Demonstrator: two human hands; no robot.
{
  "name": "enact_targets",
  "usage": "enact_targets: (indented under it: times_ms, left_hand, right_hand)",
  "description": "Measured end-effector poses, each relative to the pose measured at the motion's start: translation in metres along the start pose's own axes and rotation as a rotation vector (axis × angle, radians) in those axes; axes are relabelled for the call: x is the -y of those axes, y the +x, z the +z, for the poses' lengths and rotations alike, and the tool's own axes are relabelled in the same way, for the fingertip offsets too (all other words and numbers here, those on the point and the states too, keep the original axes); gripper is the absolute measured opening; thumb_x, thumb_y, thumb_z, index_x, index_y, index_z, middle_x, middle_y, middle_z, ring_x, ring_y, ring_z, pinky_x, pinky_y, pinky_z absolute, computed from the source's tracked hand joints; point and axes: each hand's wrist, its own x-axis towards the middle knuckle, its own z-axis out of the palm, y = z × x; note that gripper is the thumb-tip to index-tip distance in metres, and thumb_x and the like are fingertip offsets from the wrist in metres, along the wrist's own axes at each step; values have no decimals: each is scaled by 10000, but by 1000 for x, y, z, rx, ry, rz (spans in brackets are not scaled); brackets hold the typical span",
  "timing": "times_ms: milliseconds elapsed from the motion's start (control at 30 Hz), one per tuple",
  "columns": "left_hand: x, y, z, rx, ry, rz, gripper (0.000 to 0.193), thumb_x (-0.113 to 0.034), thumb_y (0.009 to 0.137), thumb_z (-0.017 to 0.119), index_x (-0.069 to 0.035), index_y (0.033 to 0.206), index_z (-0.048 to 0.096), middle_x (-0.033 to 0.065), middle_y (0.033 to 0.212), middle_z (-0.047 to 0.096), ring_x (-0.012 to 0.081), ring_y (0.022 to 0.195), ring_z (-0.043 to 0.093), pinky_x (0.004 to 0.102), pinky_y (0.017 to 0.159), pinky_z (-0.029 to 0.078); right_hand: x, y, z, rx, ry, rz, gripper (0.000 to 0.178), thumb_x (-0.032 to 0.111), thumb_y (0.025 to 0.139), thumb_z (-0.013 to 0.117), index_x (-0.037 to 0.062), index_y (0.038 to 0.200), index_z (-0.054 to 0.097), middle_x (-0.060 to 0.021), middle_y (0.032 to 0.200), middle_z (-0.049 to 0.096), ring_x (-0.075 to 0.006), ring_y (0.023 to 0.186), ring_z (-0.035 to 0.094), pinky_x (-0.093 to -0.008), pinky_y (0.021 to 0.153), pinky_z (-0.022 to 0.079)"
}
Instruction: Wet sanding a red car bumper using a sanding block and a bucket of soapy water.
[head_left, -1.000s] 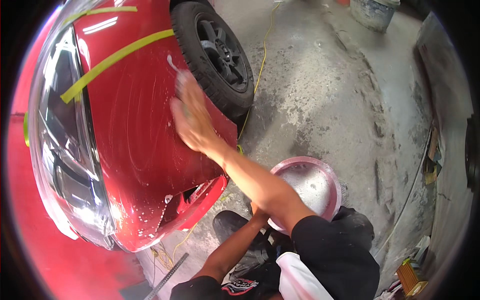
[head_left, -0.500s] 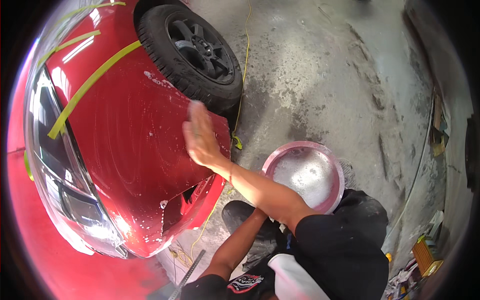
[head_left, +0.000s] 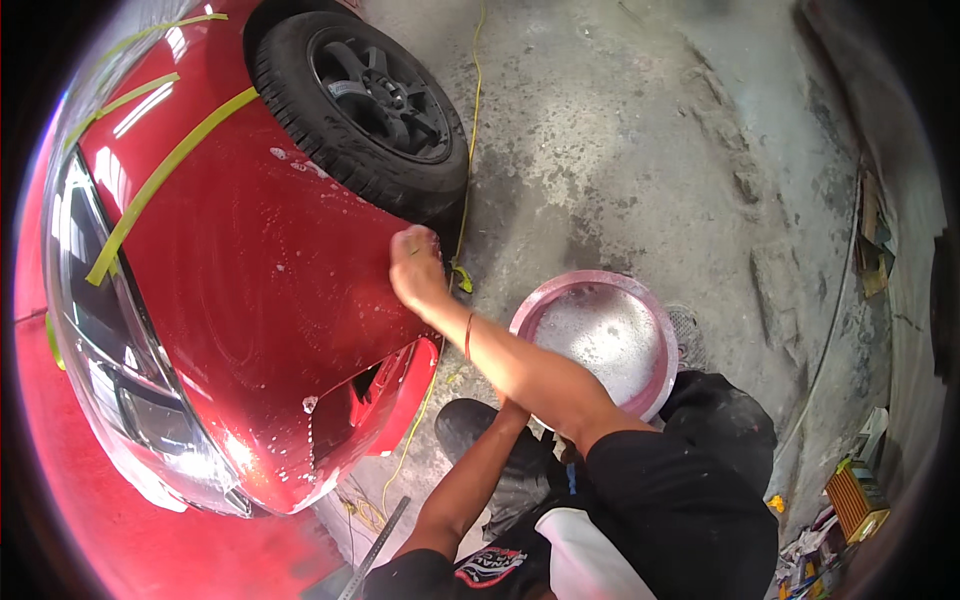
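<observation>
At the wheel-side edge of a red car bumper (head_left: 240,320), my right hand (head_left: 416,268) has its fingers curled in. Whether it holds something small is hidden. Suds and water drops dot the glossy bumper, mostly near its lower corner and beside the wheel (head_left: 375,100). My right forearm reaches over my left forearm (head_left: 468,475); the left hand and its fingers are hidden beneath it, near my knee. Close to my right arm stands a round pink basin (head_left: 535,305) with foamy water (head_left: 603,335) inside.
Yellow-green tape strips (head_left: 180,170) cross the bumper toward the plastic-covered headlight (head_left: 150,405). A thin yellow cord (head_left: 472,130) runs along the concrete floor (head_left: 590,150) past the wheel. A metal strip (head_left: 375,550) lies low in front; an orange-yellow box (head_left: 855,508) and clutter sit far right.
My right hand has slid from the bumper surface toward its edge, and its outstretched fingers have curled in. My left arm has hardly moved. The whole view has shifted slightly.
</observation>
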Motion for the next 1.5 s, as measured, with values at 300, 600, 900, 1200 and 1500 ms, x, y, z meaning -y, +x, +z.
enact_targets:
  times_ms: [300, 600, 900, 1200, 1500]
  left_hand:
    - [-12, -10, 9, 182, -8, -152, 564, -313, 903, 661, -49, 1354, 448, 95, 1316, 536, 236, 1220, 498, 413, 1028, 402]
    - [-38, 2, -6, 173, -51, -256, 590, -286, 934, 636, -59, 1418, 387, 92, 1400, 468, 230, 1311, 424, 411, 1102, 345]
    - [-152, 2, -3, -176, 421, -155, 320, -331, 971, 457, -74, 1161, 439, 260, 1086, 630, 477, 851, 649, 560, 750, 523]
    - [-144, 6, -8, -212, 391, -36, 304, -326, 987, 424, -72, 1153, 435, 259, 1071, 623, 478, 807, 649, 565, 712, 529]
    - [-144, -1, -5, -224, 350, 32, 295, -276, 984, 442, -65, 1188, 424, 262, 1025, 628, 468, 788, 650, 572, 680, 522]
  right_hand:
    - [-32, -4, 1, 111, 3, 53, 598, 318, 1042, 223, -139, 1425, 272, -408, 1465, 221, -492, 1412, 190, -494, 1189, 120]
    - [9, -4, -14, -21, 301, 68, 665, 359, 1034, 277, -102, 1486, 117, -285, 1568, 93, -402, 1469, 70, -448, 1196, 60]
    - [141, 148, -73, -48, 207, -556, 632, 325, 1036, 311, -72, 1498, 143, -282, 1565, 127, -385, 1472, 104, -442, 1199, 77]
    - [163, 171, -82, -10, -193, -552, 523, 180, 1013, 340, -143, 1418, 264, -365, 1482, 254, -478, 1411, 219, -519, 1158, 218]
    - [173, 164, -88, -44, -192, -533, 608, 280, 1024, 346, -153, 1433, 225, -361, 1511, 183, -459, 1432, 179, -489, 1179, 158]
